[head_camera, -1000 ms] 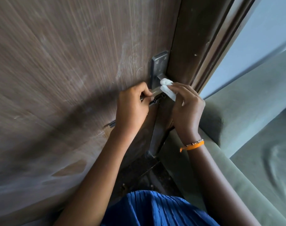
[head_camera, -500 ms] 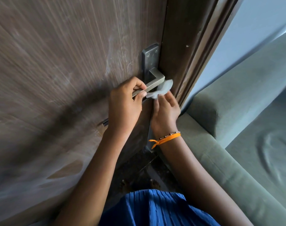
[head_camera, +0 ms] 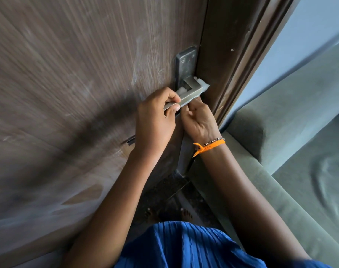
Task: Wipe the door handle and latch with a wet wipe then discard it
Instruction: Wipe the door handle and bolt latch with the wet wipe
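Change since a second ago: wet wipe (head_camera: 203,86) has gone from the top of the lever, to under it, and now sits wrapped beneath and behind the elbow of the door handle (head_camera: 190,92). White shows on both sides of the neck: a scrap at the left by the backplate, a bigger fold poking out right of the corner.

Right hand (head_camera: 200,120) is below the lever, fingers curled up closed onto the wipe's lower edge and pressing it against the underside. Left hand (head_camera: 155,120) is closed around the free end of the lever, thumb (head_camera: 173,108) on the near face, steadying it.

My read: top face done, underside and neck in progress. Latch not yet touched, as far as I can judge; a dark bar (head_camera: 130,141) sticks out left of the left wrist, probably the bolt, mostly hidden. Discard still to come, no bin in view.

Surface: dark wood-grain door (head_camera: 77,74), pale smears left of the backplate (head_camera: 185,62). Door frame (head_camera: 236,55) just right of the handle, so little room on that side.

Room: grey-green upholstered seat (head_camera: 300,113) close on the right, dark speckled floor (head_camera: 176,190) below, bare toes visible, blue pleated garment (head_camera: 184,248) nearest the camera.
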Demonstrator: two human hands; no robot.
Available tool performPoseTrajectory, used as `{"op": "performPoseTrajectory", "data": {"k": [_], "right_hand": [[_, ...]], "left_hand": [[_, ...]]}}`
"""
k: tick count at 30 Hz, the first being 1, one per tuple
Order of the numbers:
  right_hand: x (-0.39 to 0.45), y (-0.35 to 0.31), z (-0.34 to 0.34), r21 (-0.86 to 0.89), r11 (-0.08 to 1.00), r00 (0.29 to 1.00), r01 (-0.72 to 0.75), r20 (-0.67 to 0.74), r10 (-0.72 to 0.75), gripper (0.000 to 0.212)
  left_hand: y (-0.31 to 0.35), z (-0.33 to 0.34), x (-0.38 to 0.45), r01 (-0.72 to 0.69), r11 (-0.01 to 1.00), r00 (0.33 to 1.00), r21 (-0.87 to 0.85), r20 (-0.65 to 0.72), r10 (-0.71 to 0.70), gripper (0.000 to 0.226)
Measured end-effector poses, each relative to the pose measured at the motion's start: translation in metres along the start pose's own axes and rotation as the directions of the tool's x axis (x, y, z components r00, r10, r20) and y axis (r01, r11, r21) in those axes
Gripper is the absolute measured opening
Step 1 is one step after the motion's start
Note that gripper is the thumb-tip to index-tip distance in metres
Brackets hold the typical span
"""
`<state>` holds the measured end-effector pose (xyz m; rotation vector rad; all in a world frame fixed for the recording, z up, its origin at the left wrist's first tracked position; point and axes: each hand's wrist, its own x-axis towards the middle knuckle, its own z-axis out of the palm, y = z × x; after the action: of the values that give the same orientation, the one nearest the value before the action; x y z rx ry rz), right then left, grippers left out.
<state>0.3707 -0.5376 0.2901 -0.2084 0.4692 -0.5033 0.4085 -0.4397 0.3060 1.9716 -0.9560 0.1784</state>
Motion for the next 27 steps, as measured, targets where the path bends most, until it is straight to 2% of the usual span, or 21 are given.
{"op": "performPoseTrajectory", "data": {"k": [4, 6, 7, 8, 9, 10, 11, 12, 13, 14, 16, 18, 21, 23, 25, 27], "right_hand": [[-0.018, -0.002, -0.015, -0.276, 0.960, 0.998, 0.047, 0.055, -0.033, 0.024], [-0.035, -0.003, -0.029, -0.517, 0.840, 0.985, 0.165, 0.040, -0.168, 0.023], [-0.041, -0.004, -0.030, -0.632, 0.726, 0.952, 0.270, 0.062, -0.299, 0.024], [-0.045, -0.006, -0.027, -0.719, 0.578, 0.890, 0.386, 0.125, -0.438, 0.024], [-0.044, -0.009, -0.021, -0.783, 0.380, 0.794, 0.493, 0.226, -0.564, 0.023], [-0.041, -0.014, -0.013, -0.813, 0.133, 0.672, 0.567, 0.363, -0.646, 0.022], [-0.035, -0.018, -0.004, -0.797, -0.118, 0.550, 0.592, 0.507, -0.664, 0.021], [-0.026, -0.020, 0.005, -0.755, -0.316, 0.460, 0.575, 0.618, -0.638, 0.020], [-0.016, -0.021, 0.014, -0.723, -0.434, 0.424, 0.537, 0.677, -0.602, 0.019], [-0.009, -0.020, 0.020, -0.714, -0.489, 0.421, 0.501, 0.694, -0.583, 0.018], [-0.001, -0.010, 0.026, -0.713, -0.517, 0.393, 0.473, 0.696, -0.600, 0.014], [0.001, -0.001, 0.021, -0.687, -0.510, 0.375, 0.518, 0.718, -0.587, 0.014], [0.003, -0.006, 0.014, -0.688, -0.500, 0.431, 0.526, 0.722, -0.541, 0.013], [0.007, -0.013, 0.017, -0.737, -0.447, 0.438, 0.507, 0.667, -0.603, 0.010], [0.009, -0.013, 0.022, -0.780, -0.407, 0.405, 0.476, 0.605, -0.686, 0.015], [0.006, -0.008, 0.026, -0.736, -0.406, 0.355, 0.542, 0.638, -0.683, 0.017]], "left_hand": [[-0.004, 0.000, -0.001, 0.006, 1.000, 1.000, -0.027, -0.008, -0.006, 0.008], [-0.005, 0.001, -0.002, 0.007, 0.999, 1.000, -0.032, -0.005, -0.007, 0.008], [-0.005, 0.001, -0.002, 0.006, 0.999, 1.000, -0.032, -0.007, -0.006, 0.009], [-0.005, 0.002, -0.002, 0.006, 0.999, 1.000, -0.032, -0.010, -0.006, 0.009], [-0.005, 0.002, -0.002, 0.010, 0.999, 1.000, -0.038, -0.016, -0.011, 0.009], [-0.005, 0.002, -0.002, 0.016, 0.999, 1.000, -0.046, -0.025, -0.017, 0.009], [-0.005, 0.002, -0.002, 0.021, 0.998, 0.999, -0.051, -0.034, -0.022, 0.008], [-0.004, 0.002, -0.002, 0.024, 0.998, 0.999, -0.050, -0.040, -0.026, 0.008], [-0.004, 0.002, -0.002, 0.024, 0.999, 0.999, -0.045, -0.046, -0.026, 0.007], [-0.004, 0.002, -0.002, 0.021, 0.999, 0.998, -0.041, -0.052, -0.023, 0.008], [-0.004, 0.002, -0.002, 0.022, 0.999, 0.998, -0.045, -0.054, -0.025, 0.012], [-0.004, 0.002, -0.001, 0.028, 0.999, 0.998, -0.044, -0.054, -0.030, 0.015], [-0.006, 0.003, -0.001, 0.014, 0.999, 0.999, -0.035, -0.045, -0.016, 0.013], [-0.007, 0.003, -0.001, 0.014, 1.000, 0.999, -0.019, -0.037, -0.015, 0.013], [-0.007, 0.004, -0.001, 0.022, 1.000, 0.999, -0.020, -0.046, -0.023, 0.014], [-0.007, 0.004, -0.001, 0.033, 0.998, 0.998, -0.048, -0.059, -0.036, 0.016]]}}
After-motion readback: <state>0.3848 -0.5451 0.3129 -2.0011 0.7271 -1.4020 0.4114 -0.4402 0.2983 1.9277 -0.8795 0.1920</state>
